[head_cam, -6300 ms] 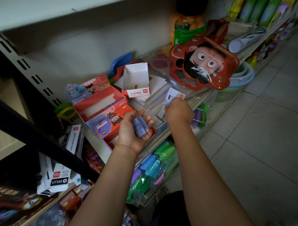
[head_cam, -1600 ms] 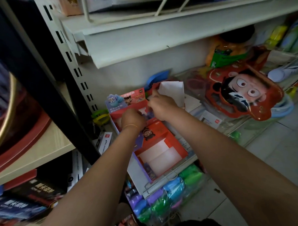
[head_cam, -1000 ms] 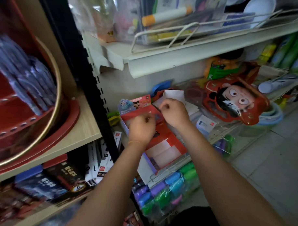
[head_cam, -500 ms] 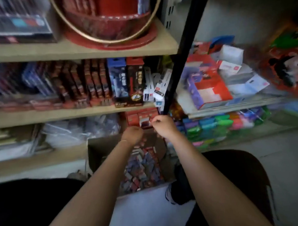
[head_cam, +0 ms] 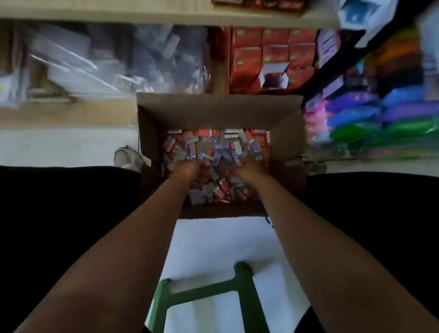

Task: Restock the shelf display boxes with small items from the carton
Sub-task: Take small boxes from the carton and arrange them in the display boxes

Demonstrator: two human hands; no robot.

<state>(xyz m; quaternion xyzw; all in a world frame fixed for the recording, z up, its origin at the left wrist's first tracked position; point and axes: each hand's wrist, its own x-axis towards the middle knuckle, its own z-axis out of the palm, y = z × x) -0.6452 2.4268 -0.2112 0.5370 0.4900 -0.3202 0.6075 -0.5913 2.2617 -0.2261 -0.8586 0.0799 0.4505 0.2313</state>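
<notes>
Reaching into carton (head_cam: 219,111), left hand (head_cam: 187,167) and right hand (head_cam: 248,167) among small items (head_cam: 213,151); grip state impossible to tell. Risk: scooping too many, dropping some beside carton.

Carton (head_cam: 219,114): on the floor, directly ahead, between the knees; just before the lowest shelf (head_cam: 62,114).
Small items (head_cam: 213,149): loose inside the carton, covering its bottom.
Left hand (head_cam: 186,167): inside the carton, left half, on the small items.
Right hand (head_cam: 249,169): inside the carton, right half, on the small items.
Stacked boxes (head_cam: 272,57): on the shelf behind the carton, right of centre.
Wrapped bundles (head_cam: 115,63): on the shelf, behind and left of the carton.
Bagged packs (head_cam: 386,115): right of the carton.
Stool (head_cam: 208,296): below, nearest the body, before the carton.
Shoe (head_cam: 127,157): on the floor, touching the carton's left side.
</notes>
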